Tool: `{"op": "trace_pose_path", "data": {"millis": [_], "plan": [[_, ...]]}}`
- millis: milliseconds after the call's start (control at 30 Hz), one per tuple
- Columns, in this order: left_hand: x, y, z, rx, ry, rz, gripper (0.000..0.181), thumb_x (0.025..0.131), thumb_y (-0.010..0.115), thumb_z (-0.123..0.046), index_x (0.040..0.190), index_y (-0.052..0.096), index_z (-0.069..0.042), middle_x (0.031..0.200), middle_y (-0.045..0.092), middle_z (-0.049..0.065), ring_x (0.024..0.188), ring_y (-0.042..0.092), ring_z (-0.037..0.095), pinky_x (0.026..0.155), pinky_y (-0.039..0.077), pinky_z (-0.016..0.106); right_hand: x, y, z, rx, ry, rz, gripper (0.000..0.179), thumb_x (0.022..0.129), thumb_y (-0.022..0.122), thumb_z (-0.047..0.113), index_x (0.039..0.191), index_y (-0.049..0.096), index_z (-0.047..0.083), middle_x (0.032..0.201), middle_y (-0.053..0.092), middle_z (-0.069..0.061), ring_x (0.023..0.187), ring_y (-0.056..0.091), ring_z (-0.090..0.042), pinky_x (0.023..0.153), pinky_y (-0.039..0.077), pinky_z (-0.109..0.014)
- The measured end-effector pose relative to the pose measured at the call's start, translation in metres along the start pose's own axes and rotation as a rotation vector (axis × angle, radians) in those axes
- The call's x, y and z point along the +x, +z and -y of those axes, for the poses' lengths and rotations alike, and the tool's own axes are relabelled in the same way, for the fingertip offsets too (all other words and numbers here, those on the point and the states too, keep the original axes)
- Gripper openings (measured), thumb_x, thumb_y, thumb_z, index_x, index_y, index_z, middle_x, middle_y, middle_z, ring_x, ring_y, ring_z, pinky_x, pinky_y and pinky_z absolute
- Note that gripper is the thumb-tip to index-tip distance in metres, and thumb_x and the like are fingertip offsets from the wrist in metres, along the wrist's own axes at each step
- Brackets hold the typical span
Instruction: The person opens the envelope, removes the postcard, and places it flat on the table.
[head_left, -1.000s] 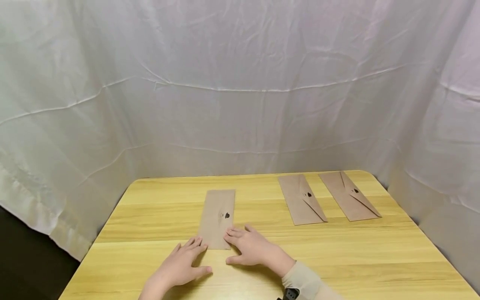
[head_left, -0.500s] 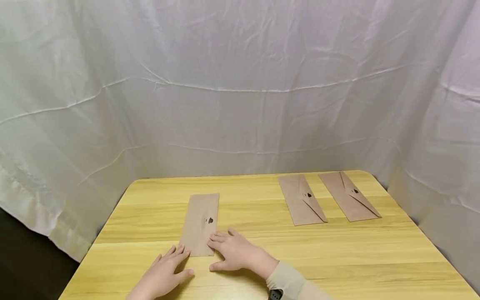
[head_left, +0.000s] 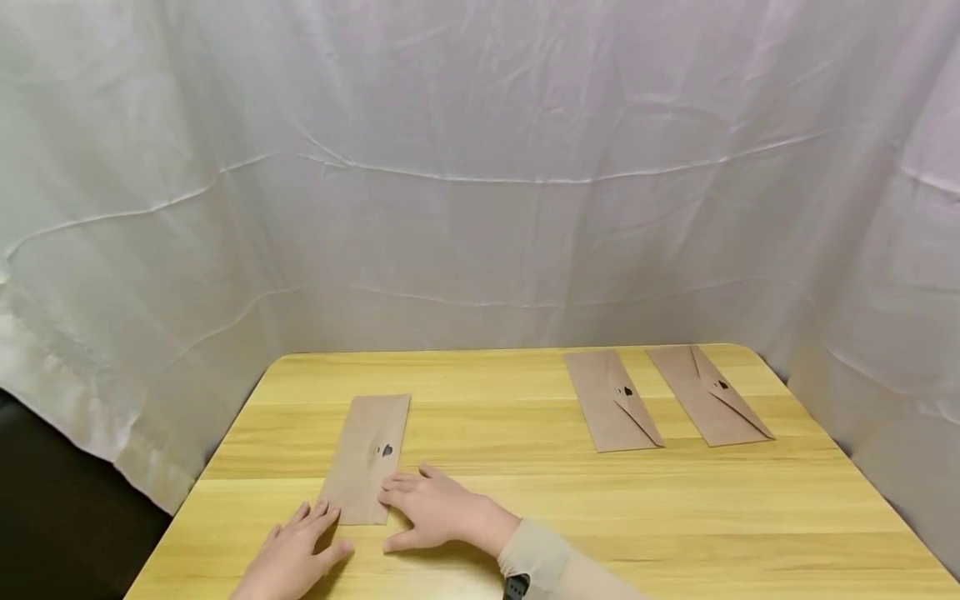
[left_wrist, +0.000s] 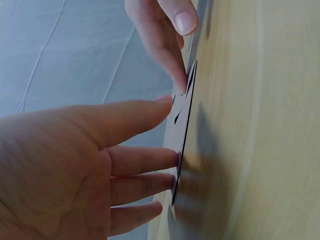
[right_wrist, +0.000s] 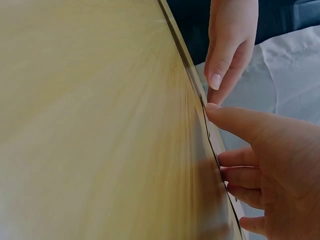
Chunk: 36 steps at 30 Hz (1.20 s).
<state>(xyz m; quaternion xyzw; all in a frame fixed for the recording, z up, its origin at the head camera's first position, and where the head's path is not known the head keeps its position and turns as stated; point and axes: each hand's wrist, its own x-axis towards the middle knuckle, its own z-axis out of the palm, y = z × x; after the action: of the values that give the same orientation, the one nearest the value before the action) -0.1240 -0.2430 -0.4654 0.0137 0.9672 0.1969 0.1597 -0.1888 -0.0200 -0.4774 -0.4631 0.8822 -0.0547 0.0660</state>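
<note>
A brown paper envelope (head_left: 360, 467) with a small dark printed mark lies flat on the left part of the table, its long side running away from me. My left hand (head_left: 288, 554) has its fingers spread, with the fingertips right at the envelope's near left corner. On the other side, my right hand (head_left: 438, 512) rests its straight fingertips on the near right edge. Both thumbs stand apart from the other fingers. In the left wrist view the envelope (left_wrist: 182, 130) shows almost edge-on, the fingertips against it.
Two similar brown envelopes, one (head_left: 611, 408) beside the other (head_left: 705, 400), lie at the back right of the wooden table (head_left: 525, 475). A pale cloth curtain (head_left: 465, 250) hangs behind the table and at both sides.
The envelope has slid left and a little towards me, with both hands moving along with it. The two envelopes at the back right have stayed in place.
</note>
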Motion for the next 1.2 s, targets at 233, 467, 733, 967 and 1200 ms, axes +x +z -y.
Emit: {"op": "trace_pose_path", "data": {"millis": [233,467,733,967,1200], "plan": [[-0.001,-0.001,0.016,0.050,-0.054,-0.030,0.084,0.087,0.058,-0.062,0.142,0.047,0.001,0.149,0.037,0.031,0.137,0.025,0.058,0.100,0.021,0.080,0.018,-0.001,0.011,-0.045,-0.021,0.049,0.068,0.092,0.047,0.066,0.147,0.044,0.026,0.155,0.038,0.009,0.146,0.032,-0.006,0.118,0.033,-0.044],[-0.001,-0.002,0.035,0.076,-0.123,-0.032,0.094,0.085,0.053,-0.070,0.142,0.044,0.004,0.149,0.033,0.035,0.136,0.023,0.060,0.099,0.020,0.082,0.041,0.005,0.024,-0.080,-0.020,0.068,0.066,0.092,0.044,0.068,0.148,0.041,0.032,0.156,0.034,0.014,0.146,0.028,-0.002,0.119,0.031,-0.040],[-0.003,-0.006,0.051,0.042,-0.181,-0.028,0.099,0.086,0.048,-0.072,0.146,0.036,0.006,0.150,0.026,0.037,0.137,0.019,0.060,0.099,0.019,0.082,0.059,0.008,0.039,-0.118,-0.028,0.083,0.066,0.092,0.041,0.069,0.149,0.037,0.035,0.157,0.030,0.018,0.146,0.025,0.001,0.120,0.028,-0.039],[-0.003,-0.010,0.066,0.031,-0.221,-0.024,0.106,0.085,0.037,-0.080,0.147,0.033,0.006,0.150,0.024,0.038,0.136,0.018,0.061,0.098,0.020,0.082,0.073,0.005,0.050,-0.113,-0.029,0.111,0.064,0.093,0.039,0.069,0.149,0.034,0.038,0.157,0.026,0.020,0.146,0.023,0.004,0.122,0.025,-0.038],[-0.002,-0.010,0.072,0.021,-0.275,-0.044,0.079,0.100,0.038,-0.055,0.149,0.027,0.006,0.151,0.019,0.038,0.137,0.013,0.061,0.098,0.019,0.084,0.085,0.006,0.058,-0.123,-0.034,0.114,0.063,0.093,0.038,0.069,0.149,0.033,0.040,0.157,0.025,0.022,0.146,0.022,0.005,0.122,0.024,-0.037]]}}
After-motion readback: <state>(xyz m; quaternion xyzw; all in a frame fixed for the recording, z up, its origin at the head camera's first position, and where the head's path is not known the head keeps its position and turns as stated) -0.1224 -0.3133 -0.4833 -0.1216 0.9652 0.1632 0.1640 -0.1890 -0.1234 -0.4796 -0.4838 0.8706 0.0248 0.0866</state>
